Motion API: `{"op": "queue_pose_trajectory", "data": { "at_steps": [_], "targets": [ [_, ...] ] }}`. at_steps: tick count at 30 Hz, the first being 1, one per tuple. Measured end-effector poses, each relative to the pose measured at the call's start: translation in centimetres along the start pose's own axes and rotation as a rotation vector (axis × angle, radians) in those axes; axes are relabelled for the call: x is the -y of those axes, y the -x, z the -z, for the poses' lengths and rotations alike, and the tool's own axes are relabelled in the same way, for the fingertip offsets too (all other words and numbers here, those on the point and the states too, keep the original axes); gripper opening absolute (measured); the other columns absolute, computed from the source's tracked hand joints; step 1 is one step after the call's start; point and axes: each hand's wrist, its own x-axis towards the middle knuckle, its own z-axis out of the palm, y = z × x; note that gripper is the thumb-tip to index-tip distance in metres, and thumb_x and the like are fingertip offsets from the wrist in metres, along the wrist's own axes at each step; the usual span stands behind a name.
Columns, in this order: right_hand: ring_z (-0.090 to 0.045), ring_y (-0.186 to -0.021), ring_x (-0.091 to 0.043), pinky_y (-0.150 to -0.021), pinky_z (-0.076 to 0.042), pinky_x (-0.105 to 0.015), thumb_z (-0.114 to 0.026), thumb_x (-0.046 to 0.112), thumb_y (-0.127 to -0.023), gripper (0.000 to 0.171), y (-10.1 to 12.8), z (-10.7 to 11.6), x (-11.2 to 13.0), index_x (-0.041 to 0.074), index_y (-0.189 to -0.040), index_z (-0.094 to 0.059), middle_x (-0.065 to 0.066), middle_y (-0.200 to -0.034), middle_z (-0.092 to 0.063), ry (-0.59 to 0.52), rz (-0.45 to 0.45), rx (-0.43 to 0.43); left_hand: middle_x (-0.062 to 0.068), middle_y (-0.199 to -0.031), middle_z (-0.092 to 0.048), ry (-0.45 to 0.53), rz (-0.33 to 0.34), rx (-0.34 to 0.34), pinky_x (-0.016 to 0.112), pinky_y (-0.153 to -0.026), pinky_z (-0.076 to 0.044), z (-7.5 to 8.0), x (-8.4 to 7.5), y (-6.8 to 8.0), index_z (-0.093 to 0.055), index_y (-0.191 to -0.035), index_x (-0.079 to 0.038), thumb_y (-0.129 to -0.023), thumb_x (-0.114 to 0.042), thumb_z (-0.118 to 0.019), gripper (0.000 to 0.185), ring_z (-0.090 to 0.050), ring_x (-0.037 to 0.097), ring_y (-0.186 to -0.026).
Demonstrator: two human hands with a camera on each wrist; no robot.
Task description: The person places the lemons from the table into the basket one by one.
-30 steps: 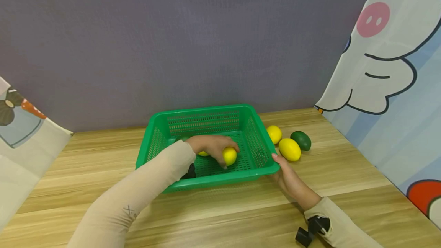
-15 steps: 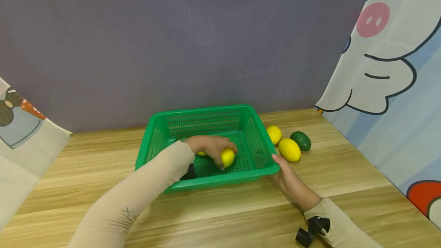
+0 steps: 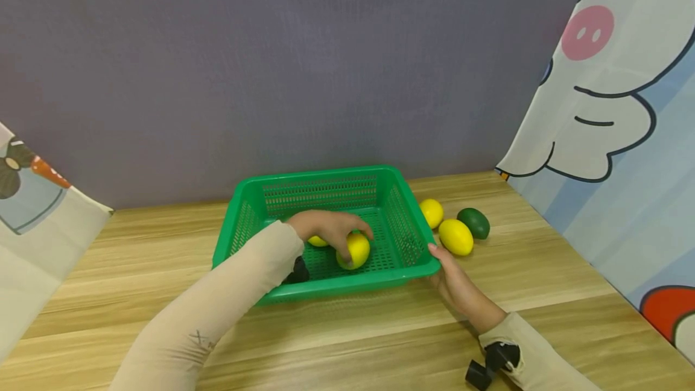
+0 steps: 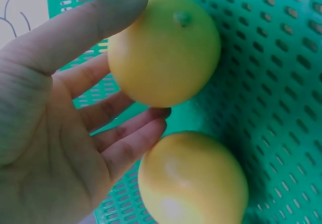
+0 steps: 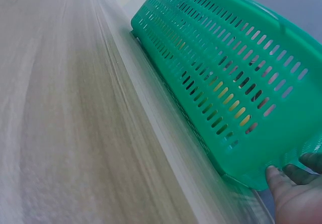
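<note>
Inside the green plastic basket [image 3: 320, 175], my left hand [image 3: 328, 228] holds a round yellow lemon [image 3: 357, 251] with thumb and fingers curled around its sides. The left wrist view shows the thumb at the edge of this lemon [image 4: 166, 53], near a small green stem nub, and fingertips beneath it. Close below the fingers lies a second lemon [image 4: 193, 181], mostly covered by my hand in the head view. My right hand [image 3: 458, 291] grips the basket's near right corner, thumb over the rim; in the right wrist view, fingertips touch the basket wall [image 5: 251, 148].
Right of the basket, on the wooden table [image 3: 347, 343], lie a lemon [image 3: 432, 213] close to the basket wall, another lemon [image 3: 456, 237] and a dark green avocado-like fruit [image 3: 473, 223]. A grey wall panel [image 3: 347, 77] stands behind, with cartoon-printed sheets at both sides.
My left hand and its lemon have shifted slightly left and toward the basket's near side, with more of the lemon showing now. The right hand stays at the corner.
</note>
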Motion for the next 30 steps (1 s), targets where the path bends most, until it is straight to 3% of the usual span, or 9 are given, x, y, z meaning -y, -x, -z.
{"op": "queue_pose_trajectory", "data": {
  "at_steps": [8, 20, 26, 30],
  "targets": [
    [-0.053, -0.104, -0.003, -0.092, -0.041, -0.018, -0.023, 0.029, -0.104, 0.036, 0.0, -0.1, 0.1, 0.015, -0.116, -0.054, 0.009, -0.109, -0.059, -0.02, 0.001, -0.005, 0.004, -0.144, -0.04, 0.009, -0.022, -0.007, 0.04, -0.101, -0.038, 1.1, -0.1, 0.6, -0.045, -0.139, -0.017, -0.081, -0.018, -0.074, 0.065, -0.04, 0.026, -0.129],
    [-0.053, -0.105, -0.003, -0.092, -0.041, -0.017, -0.025, 0.029, -0.103, 0.035, 0.0, -0.4, 0.0, 0.018, -0.114, -0.056, 0.009, -0.109, -0.06, -0.039, 0.002, -0.032, 0.002, -0.143, -0.041, 0.078, -0.087, -0.069, 0.039, -0.101, -0.039, 2.9, -0.1, 2.5, -0.044, -0.139, -0.019, -0.086, -0.031, -0.069, 0.06, -0.045, 0.028, -0.125],
    [-0.053, -0.105, -0.003, -0.093, -0.041, -0.017, -0.025, 0.03, -0.103, 0.036, -0.1, -0.3, 0.0, 0.016, -0.114, -0.056, 0.009, -0.109, -0.061, -0.044, -0.004, -0.043, 0.001, -0.144, -0.042, 0.108, -0.144, -0.115, 0.04, -0.102, -0.038, 4.1, -0.3, 4.2, -0.043, -0.14, -0.017, -0.086, -0.032, -0.069, 0.062, -0.044, 0.027, -0.126],
    [-0.052, -0.107, -0.003, -0.093, -0.04, -0.017, -0.025, 0.031, -0.103, 0.036, 0.0, -0.3, 0.1, 0.014, -0.118, -0.053, 0.008, -0.112, -0.059, -0.031, -0.024, -0.063, 0.003, -0.143, -0.042, 0.124, -0.141, -0.149, 0.044, -0.102, -0.038, 4.6, -0.3, 5.6, -0.042, -0.14, -0.018, -0.086, -0.032, -0.069, 0.062, -0.043, 0.029, -0.127]
  ]
}}
